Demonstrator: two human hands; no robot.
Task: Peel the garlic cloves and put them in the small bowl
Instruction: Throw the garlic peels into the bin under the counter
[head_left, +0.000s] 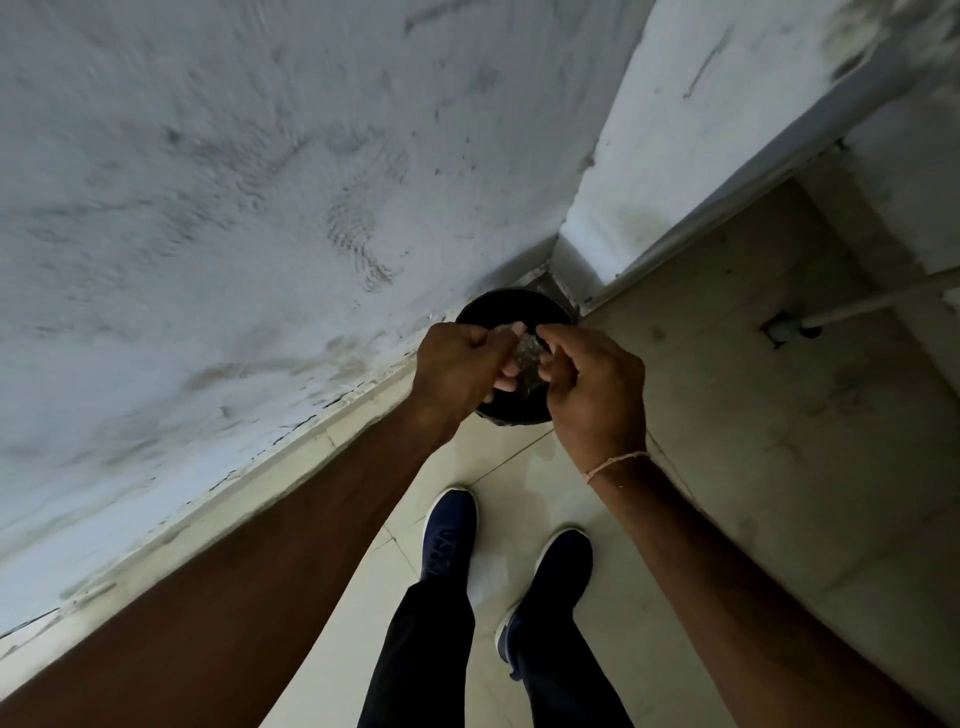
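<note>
My left hand and my right hand are held close together, fingers curled, above a black round container that stands on the floor in a wall corner. Between the fingertips of both hands is a small pale, papery scrap that looks like garlic skin. Both hands pinch at it. My hands hide most of the container's inside, so I cannot tell what it holds. No garlic clove and no small bowl can be made out.
A stained grey-white wall runs along the left and meets a second wall behind the container. The floor is pale tile. My two dark blue shoes stand just below my hands. A pipe crosses low at the right.
</note>
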